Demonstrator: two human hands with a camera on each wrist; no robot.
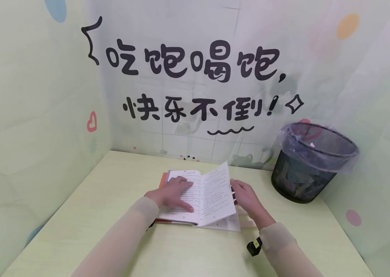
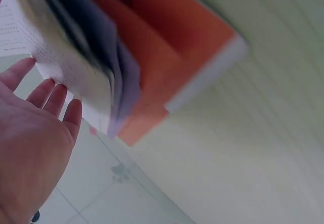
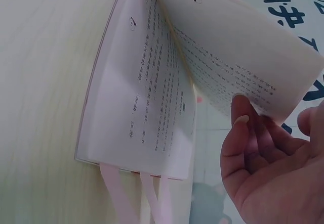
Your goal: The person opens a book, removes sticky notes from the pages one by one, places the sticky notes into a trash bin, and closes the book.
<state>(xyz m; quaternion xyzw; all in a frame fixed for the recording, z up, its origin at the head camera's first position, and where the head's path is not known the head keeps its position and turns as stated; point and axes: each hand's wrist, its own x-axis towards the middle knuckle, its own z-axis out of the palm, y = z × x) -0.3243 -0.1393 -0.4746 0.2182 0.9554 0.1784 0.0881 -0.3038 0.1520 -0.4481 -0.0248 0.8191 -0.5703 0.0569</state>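
An open book (image 1: 217, 196) with printed pages lies on the table, an orange cover showing under its left side. My left hand (image 1: 172, 194) rests on the left page with the fingers spread. In the left wrist view, the left fingertips (image 2: 55, 90) touch the printed page near its edge. One right-hand page (image 3: 228, 37) stands raised at a slant. Behind its outer edge is my right hand (image 1: 246, 196), its loosely bent fingers (image 3: 242, 107) touching the underside and the thumb apart from them. Another printed page (image 3: 136, 97) lies beneath the raised one.
Pale pink ribbons (image 3: 111, 188) stick out from the book's right side. A black mesh bin (image 1: 302, 181) with a clear plastic liner stands at the table's back right. Light walls with printed lettering (image 1: 195, 61) border the table (image 1: 181, 254).
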